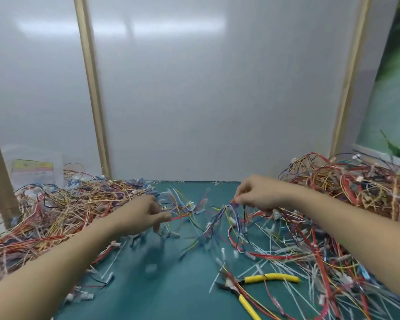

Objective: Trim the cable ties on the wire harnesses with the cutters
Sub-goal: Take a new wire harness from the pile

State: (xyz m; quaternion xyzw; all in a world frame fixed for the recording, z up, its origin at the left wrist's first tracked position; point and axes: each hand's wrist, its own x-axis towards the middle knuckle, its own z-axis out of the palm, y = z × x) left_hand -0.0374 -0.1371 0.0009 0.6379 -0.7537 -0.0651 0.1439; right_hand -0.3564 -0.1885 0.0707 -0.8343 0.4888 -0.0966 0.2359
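A wire harness (pixel 214 218) of blue, yellow and red wires hangs blurred above the green mat (pixel 166 294) between my hands. My left hand (pixel 146 213) pinches its red wire end at the left. Its other end is pinched from above by my right hand (pixel 259 192). The yellow-handled cutters (pixel 252 287) lie on the mat at the lower right, jaws to the left, with wires lying across them. Neither hand touches them.
A large heap of harnesses (pixel 62 211) covers the left of the mat, another heap (pixel 351 195) the right. Cut white tie ends (pixel 259 266) litter the mat's middle and right. A white panel wall with wooden posts (pixel 92 88) stands behind. A clear box (pixel 35 167) sits at far left.
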